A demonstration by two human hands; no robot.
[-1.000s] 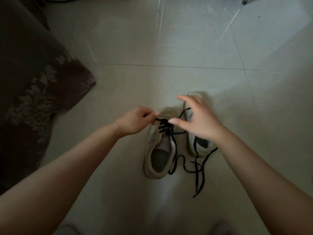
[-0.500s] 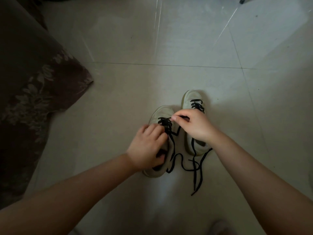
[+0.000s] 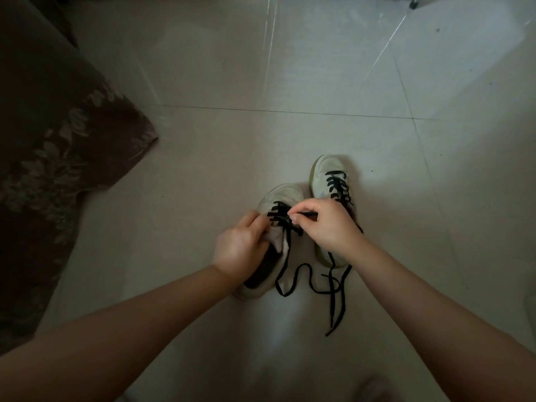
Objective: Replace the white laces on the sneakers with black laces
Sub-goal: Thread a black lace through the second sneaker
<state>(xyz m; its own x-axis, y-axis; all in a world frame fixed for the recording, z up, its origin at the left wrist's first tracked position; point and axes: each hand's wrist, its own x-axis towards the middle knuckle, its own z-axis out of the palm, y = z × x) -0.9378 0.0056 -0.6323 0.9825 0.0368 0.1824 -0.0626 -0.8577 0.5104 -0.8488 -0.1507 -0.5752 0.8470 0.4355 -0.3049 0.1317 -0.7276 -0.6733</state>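
Note:
Two pale sneakers stand side by side on the tiled floor, toes pointing away from me. The left sneaker has a black lace threaded through its front eyelets. My left hand grips that shoe's left side near the tongue. My right hand pinches the end of the black lace just above the eyelets. The right sneaker is laced in black and partly hidden under my right hand. Loose black lace ends trail on the floor near the heels.
A dark floral-patterned cloth covers the floor and furniture at the left. Pale tiles stretch ahead and to the right. A small dark object sits at the top edge.
My left hand has come down from the toe to the shoe's side and grips it. My right hand has closed and now pinches the lace at the eyelets.

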